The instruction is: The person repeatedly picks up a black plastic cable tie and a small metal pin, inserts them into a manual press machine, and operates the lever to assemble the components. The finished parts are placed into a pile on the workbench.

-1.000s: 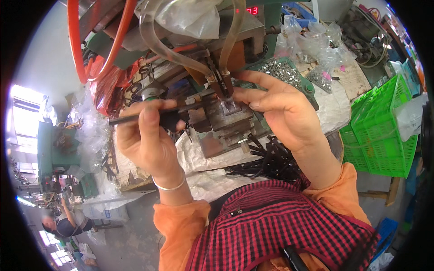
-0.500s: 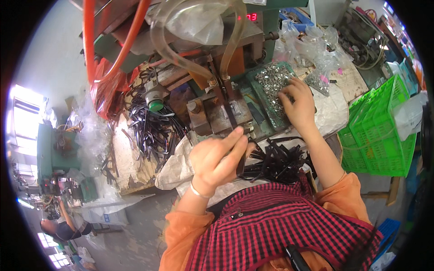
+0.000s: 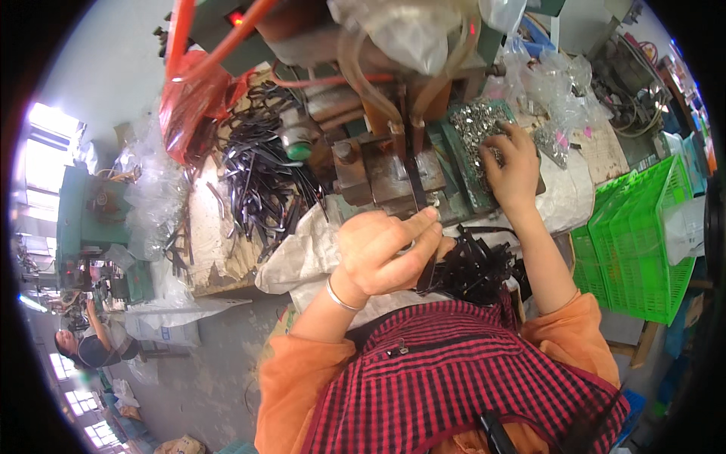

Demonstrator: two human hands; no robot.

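Black flat strip [image 3: 417, 191]: it lies over the worn grey metal block [image 3: 382, 181], with its far end near the lower ends of two cloudy clear tubes [image 3: 354, 72].
Left hand [image 3: 386, 253]: the thumb and fingers are pinched together on the near part of this strip.
Right hand [image 3: 514, 168]: the fingers are half curled, with tips at the small shiny metal pieces [image 3: 476, 121]; whether they grip one, I cannot tell.
Progress: this strip seems laid in position but not finished. Many others remain in the glossy black heap [image 3: 261, 166] at left and the matt black bundle [image 3: 476, 265] in front; which are done, I cannot tell.
Dark green tray [image 3: 478, 198]: it holds many of the metal pieces.
Red plastic bag [image 3: 185, 113]: its contents are not clear.
Bright green lattice crate [image 3: 635, 234]: its inside is hard to see.
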